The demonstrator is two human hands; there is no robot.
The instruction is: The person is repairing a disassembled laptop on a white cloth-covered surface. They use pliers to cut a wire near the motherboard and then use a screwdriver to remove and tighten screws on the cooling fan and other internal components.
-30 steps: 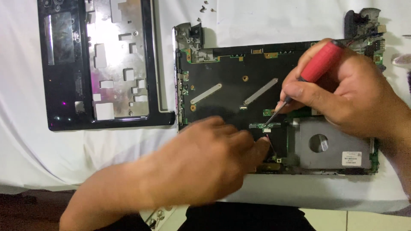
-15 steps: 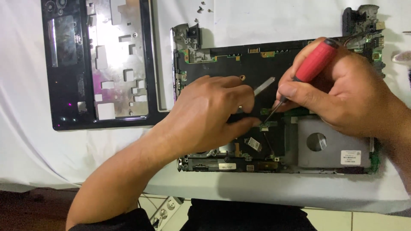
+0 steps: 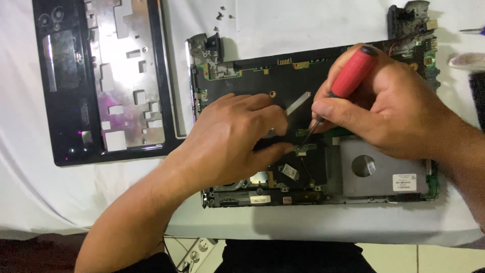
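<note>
the right hand (image 3: 399, 111) is gripping a red-handled screwdriver (image 3: 353, 73), its fingers (image 3: 336, 112) curling tightly around the handle and the thin shaft. the screwdriver is tilting down and to the left, and its tip is touching a small green board (image 3: 305, 148) inside the open laptop base (image 3: 313, 126).

the left hand (image 3: 232, 139) is lying palm down on the dark mainboard (image 3: 257, 83), its fingers (image 3: 270, 151) held loosely together and slightly bent. they are holding nothing; the thumb tip is pressing right beside the small green board, just next to the screwdriver tip.

the laptop base is lying flat on the white-covered desk (image 3: 303, 30), acting as a shallow tray. in it are sitting the mainboard, a grey metal plate (image 3: 384, 172) with a round hole and a white label at the lower right, and a hinge bracket (image 3: 204, 45) at the upper left corner. another hinge piece (image 3: 409, 15) is standing at the upper right corner.

to the left, well apart from the hands, a black cover (image 3: 65, 81) with a silvery inner side is lying face down on the desk. a few loose screws (image 3: 221, 17) are lying on the cloth between the cover and the base, near the top edge.
</note>
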